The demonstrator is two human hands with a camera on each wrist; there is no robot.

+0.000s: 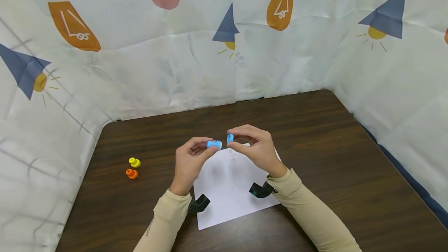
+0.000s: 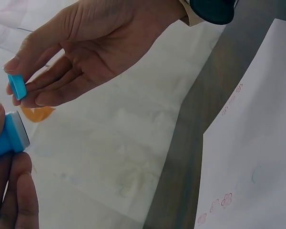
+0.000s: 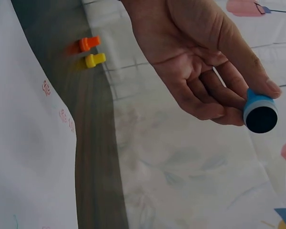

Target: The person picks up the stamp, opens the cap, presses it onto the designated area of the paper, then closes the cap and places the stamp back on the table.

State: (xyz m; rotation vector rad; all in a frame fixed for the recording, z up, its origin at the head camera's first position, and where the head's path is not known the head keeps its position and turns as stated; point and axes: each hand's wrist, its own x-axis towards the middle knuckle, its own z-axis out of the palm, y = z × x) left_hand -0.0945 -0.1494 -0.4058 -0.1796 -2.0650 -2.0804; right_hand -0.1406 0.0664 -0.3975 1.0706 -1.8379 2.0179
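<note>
My left hand (image 1: 185, 162) pinches a small blue stamp (image 1: 212, 144) between thumb and fingers, lying sideways in the air above the paper. Its white-rimmed end points right, and the dark round stamping face (image 3: 260, 119) shows in the right wrist view. Just to the right, my right hand (image 1: 257, 149) pinches a small blue cap (image 1: 230, 138) between thumb and fingertips. A narrow gap separates the cap (image 2: 17, 87) from the stamp (image 2: 9, 136). Beneath both hands lies a white sheet of paper (image 1: 234, 193) with red flower prints (image 2: 226, 199) and a faint blue mark (image 2: 256, 174).
On the left of the dark wooden table (image 1: 315, 147) stand a yellow stamp (image 1: 134, 162) and an orange stamp (image 1: 132, 174), side by side. A white patterned cloth (image 1: 147, 73) hangs behind the table and along its sides.
</note>
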